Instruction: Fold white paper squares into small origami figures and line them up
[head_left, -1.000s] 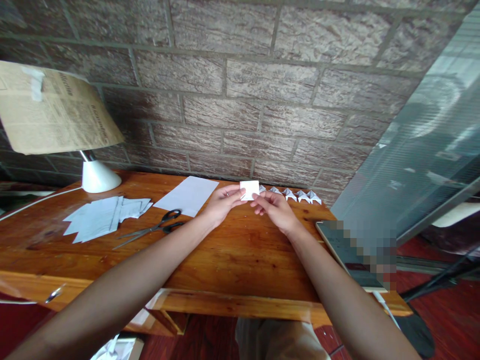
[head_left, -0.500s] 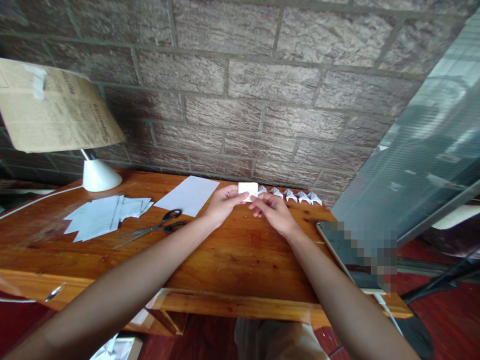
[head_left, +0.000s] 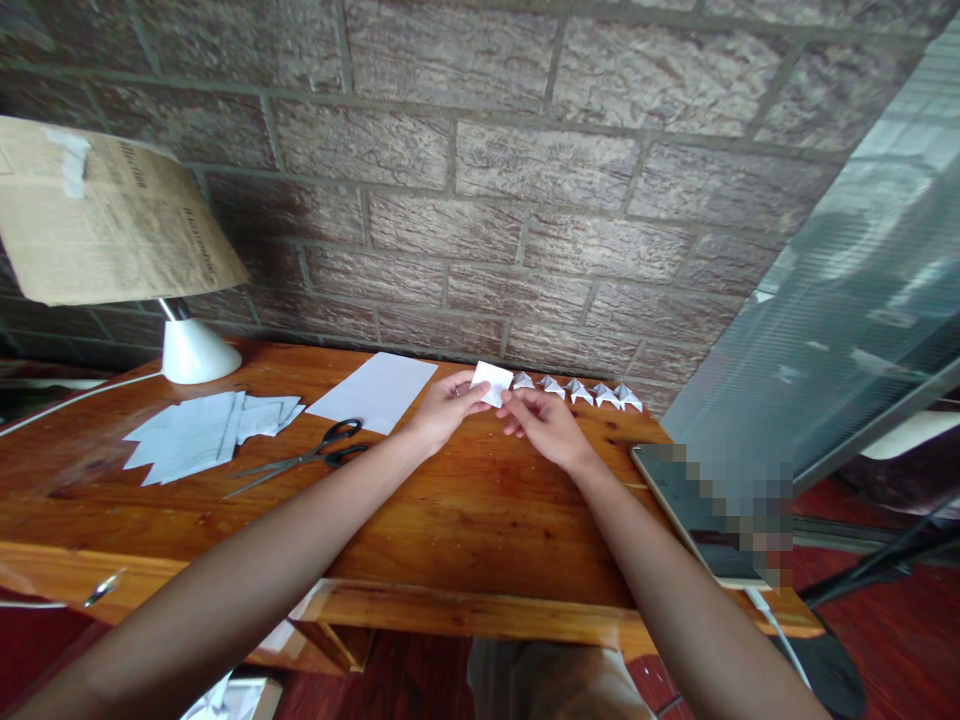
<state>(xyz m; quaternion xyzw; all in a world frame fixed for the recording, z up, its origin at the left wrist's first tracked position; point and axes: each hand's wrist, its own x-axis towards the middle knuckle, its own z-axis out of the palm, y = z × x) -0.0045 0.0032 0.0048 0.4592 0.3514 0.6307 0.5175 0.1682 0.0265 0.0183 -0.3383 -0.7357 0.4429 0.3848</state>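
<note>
A small square of folded white paper [head_left: 493,380] is held up above the desk, tilted a little clockwise. My left hand [head_left: 450,405] pinches its left side, thumb on the near face. At the lower right corner, my right hand [head_left: 541,420] grips the same paper between thumb and fingers. Just behind my right hand, several folded paper shapes [head_left: 577,391] with pointed tops stand in a row along the back of the desk. The fold layers of the held paper are too small to make out.
Black-handled scissors [head_left: 304,460] lie left of my hands, by a white sheet [head_left: 371,390] and a pile of cut paper pieces [head_left: 195,430]. A lamp [head_left: 199,350] stands back left. A tablet [head_left: 697,510] with a cable lies at the right edge of the wooden desk [head_left: 480,540].
The folded paper has turned from level to tilted, and its left edge has shifted slightly left. Both hands keep hold of it and have barely moved.
</note>
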